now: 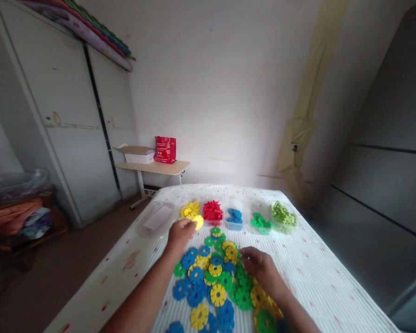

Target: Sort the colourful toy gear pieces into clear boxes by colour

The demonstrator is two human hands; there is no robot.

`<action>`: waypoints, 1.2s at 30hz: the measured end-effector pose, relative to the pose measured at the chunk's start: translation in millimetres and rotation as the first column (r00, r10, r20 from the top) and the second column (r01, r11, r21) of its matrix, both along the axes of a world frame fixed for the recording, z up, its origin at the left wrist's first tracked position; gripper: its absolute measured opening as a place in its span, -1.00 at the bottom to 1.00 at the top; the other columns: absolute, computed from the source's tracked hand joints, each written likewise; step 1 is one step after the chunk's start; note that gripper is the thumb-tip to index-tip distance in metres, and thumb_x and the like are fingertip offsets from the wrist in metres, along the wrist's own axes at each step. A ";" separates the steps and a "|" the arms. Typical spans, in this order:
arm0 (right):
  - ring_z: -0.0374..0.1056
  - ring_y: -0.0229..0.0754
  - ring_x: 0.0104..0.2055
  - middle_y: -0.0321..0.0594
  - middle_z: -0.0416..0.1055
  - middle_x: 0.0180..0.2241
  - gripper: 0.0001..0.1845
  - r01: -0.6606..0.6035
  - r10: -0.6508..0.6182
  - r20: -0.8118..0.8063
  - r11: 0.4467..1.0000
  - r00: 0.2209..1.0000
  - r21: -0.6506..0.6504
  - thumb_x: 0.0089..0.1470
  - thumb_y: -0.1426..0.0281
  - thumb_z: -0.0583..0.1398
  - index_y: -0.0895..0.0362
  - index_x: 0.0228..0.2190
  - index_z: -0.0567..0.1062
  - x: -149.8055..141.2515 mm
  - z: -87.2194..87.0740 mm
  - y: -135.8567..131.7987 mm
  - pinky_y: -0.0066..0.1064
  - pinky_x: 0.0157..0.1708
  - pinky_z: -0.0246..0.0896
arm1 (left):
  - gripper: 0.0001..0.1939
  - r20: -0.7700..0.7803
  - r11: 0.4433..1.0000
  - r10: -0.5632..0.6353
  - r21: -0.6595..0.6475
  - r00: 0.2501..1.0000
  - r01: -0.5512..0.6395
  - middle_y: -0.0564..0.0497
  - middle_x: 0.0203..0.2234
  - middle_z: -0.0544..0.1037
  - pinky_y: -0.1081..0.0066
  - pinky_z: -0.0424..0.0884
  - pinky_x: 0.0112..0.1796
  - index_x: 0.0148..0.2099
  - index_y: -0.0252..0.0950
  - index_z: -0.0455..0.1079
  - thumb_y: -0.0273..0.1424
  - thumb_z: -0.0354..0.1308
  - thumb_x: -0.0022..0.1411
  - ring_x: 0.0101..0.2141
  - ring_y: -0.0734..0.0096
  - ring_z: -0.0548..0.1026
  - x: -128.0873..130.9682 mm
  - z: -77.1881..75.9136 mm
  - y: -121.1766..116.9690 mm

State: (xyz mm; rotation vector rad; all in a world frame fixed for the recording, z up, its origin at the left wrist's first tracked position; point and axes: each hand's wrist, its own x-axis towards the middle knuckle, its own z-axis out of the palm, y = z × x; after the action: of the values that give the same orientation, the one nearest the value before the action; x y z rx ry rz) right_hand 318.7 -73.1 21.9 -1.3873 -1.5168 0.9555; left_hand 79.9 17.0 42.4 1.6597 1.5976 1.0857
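My left hand pinches a yellow notched plastic disc just in front of the tub of yellow pieces. A mixed pile of blue, green and yellow notched discs spreads across the near middle of the table. At the right edge of that pile, my right hand is closed with its fingers curled inward. A bit of green shows by its fingertips, but whether they grip a disc is hidden. Between the hands lie a few linked or overlapping yellow and green discs.
Clear tubs hold red pieces, blue pieces, green pieces and lime-green pieces along the far side. A clear tray with a pale sheet sits left. Behind, a side table carries a red bag and a box.
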 end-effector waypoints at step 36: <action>0.27 -0.15 -0.28 -0.18 0.41 -0.33 -0.71 -0.142 0.117 0.630 0.990 0.768 -0.010 -0.26 0.48 0.21 0.15 -0.35 0.50 14.8 11.2 -10.4 -0.42 -0.31 0.12 | -0.68 -0.095 0.998 0.039 0.055 0.995 -0.034 0.03 -0.48 0.58 0.46 0.37 -0.37 -0.35 -0.26 0.47 -0.20 -0.01 0.02 -0.42 0.33 0.50 -67.7 -70.9 -24.4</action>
State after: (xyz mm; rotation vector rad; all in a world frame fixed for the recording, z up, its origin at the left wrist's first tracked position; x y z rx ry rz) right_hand 333.4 -83.5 33.1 -1.6915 -2.1380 0.5413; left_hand 12.2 -7.4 -28.5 1.7479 1.6787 1.0900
